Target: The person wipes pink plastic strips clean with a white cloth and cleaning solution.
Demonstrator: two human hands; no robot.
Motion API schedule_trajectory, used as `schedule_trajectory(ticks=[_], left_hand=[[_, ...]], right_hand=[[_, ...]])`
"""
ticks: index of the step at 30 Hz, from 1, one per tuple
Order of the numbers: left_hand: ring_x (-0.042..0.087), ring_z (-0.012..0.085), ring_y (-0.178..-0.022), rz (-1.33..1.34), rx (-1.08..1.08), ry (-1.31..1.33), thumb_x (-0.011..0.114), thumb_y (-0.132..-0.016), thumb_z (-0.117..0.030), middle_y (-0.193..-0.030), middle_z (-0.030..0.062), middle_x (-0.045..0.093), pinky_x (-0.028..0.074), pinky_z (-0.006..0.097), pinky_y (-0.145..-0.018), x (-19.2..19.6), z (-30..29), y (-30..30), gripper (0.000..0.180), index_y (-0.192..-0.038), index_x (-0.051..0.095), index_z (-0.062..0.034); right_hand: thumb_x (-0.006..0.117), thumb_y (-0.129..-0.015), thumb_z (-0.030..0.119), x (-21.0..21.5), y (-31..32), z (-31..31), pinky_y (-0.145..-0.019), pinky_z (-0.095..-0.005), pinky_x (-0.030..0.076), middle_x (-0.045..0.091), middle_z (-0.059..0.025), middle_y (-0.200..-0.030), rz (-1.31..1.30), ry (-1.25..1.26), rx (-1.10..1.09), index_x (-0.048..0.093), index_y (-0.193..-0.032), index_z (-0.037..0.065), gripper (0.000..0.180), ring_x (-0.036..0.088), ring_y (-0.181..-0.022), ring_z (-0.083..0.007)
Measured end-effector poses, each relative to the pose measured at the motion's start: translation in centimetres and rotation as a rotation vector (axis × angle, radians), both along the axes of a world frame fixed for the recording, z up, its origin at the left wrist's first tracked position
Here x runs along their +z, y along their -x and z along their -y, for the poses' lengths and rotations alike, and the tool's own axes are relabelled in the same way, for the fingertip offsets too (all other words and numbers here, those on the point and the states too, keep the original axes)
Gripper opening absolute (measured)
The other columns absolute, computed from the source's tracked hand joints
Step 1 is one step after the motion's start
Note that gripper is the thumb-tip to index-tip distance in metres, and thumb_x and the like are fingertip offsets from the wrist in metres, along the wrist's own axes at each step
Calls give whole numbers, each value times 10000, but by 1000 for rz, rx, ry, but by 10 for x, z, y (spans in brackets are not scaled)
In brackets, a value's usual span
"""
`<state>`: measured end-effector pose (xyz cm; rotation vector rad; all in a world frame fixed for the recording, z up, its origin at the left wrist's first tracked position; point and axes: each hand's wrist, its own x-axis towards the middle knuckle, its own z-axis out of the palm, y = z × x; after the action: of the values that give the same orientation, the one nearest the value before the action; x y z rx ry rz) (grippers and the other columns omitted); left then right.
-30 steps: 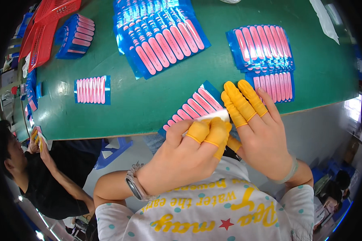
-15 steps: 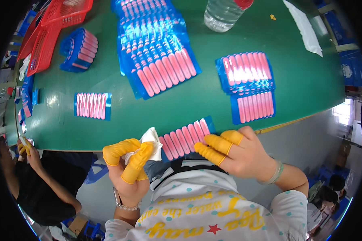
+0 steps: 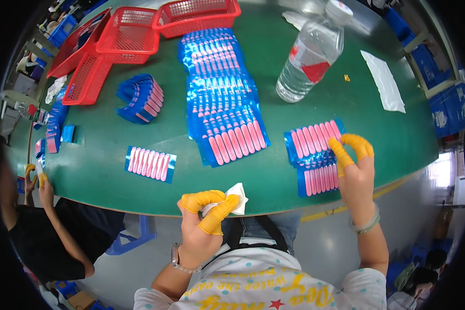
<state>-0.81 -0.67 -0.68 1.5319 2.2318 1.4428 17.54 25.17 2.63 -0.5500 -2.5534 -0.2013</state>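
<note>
My left hand (image 3: 204, 219), in yellow finger cots, pinches a crumpled white cloth (image 3: 237, 199) at the table's near edge. At the right, my right hand (image 3: 356, 173) has yellow-covered fingers apart over the edge of a pile of blue film sheets (image 3: 311, 140) bearing rows of pink oblong strips. One fingertip touches or nearly touches the top sheet. Below and partly under that group lies another pink-striped sheet (image 3: 318, 181). A single pink-striped sheet (image 3: 150, 164) lies left of centre. Farther back, a long overlapping row of such sheets (image 3: 227, 103) stretches away.
A curled bundle of sheets (image 3: 141, 98) stands left of the long row. Red baskets (image 3: 129, 33) sit at the back left. A clear water bottle (image 3: 310, 57) stands at the back right, near a white paper strip (image 3: 385, 82). Another person (image 3: 51, 232) works at the far left.
My right hand has moved up and right from my lap to the right-hand pile. The sheet between my hands is gone from there. My left hand keeps the cloth.
</note>
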Motion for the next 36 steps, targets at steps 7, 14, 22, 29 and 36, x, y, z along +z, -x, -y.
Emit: schedule_trajectory(ticks=[7, 14, 22, 29, 36], left_hand=[[622, 252, -968, 144, -39, -65, 624, -852, 141, -1069, 117, 586, 517, 337, -850, 9, -1, 4, 295, -1071, 733, -24], [624, 260, -1078, 483, -247, -129, 645, -922, 44, -1175, 129, 614, 518, 334, -929, 21, -8, -3, 312, -1225, 672, -24], [596, 315, -1209, 321, -120, 26, 799, -848, -147, -1330, 167, 624, 490, 385, -1001, 27, 3, 14, 428, -1223, 628, -33], [623, 358, -1137, 216, -126, -124, 769, -797, -5, -1264, 167, 643, 516, 410, -958, 24, -13, 26, 432, -1208, 637, -20], [613, 344, -1078, 287, 24, -92, 752, -795, 28, -1222, 149, 646, 496, 402, -911, 19, -18, 13, 572, -1330, 566, -48]], right_hand=[[740, -779, 28, 25, 3, 33, -828, -384, 489, 633, -115, -1185, 26, -62, -27, 652, -1283, 56, 512, 585, -943, -274], [861, -773, 109, 9, 44, 87, -936, -325, 536, 640, -110, -1253, -64, 1409, 461, 585, -1341, 17, 638, 657, -1111, -207], [793, -811, -20, 10, 72, 81, -998, -350, 524, 620, -116, -1245, -237, 1552, 496, 589, -1283, -24, 515, 640, -1140, -206], [779, -842, 22, 16, 80, 85, -935, -321, 540, 621, -78, -1188, -223, 1642, 474, 545, -1382, 15, 588, 649, -1043, -174], [842, -799, 106, 15, 75, 78, -789, -262, 523, 633, -57, -1128, -83, 1449, 442, 582, -1349, 41, 612, 619, -966, -129]])
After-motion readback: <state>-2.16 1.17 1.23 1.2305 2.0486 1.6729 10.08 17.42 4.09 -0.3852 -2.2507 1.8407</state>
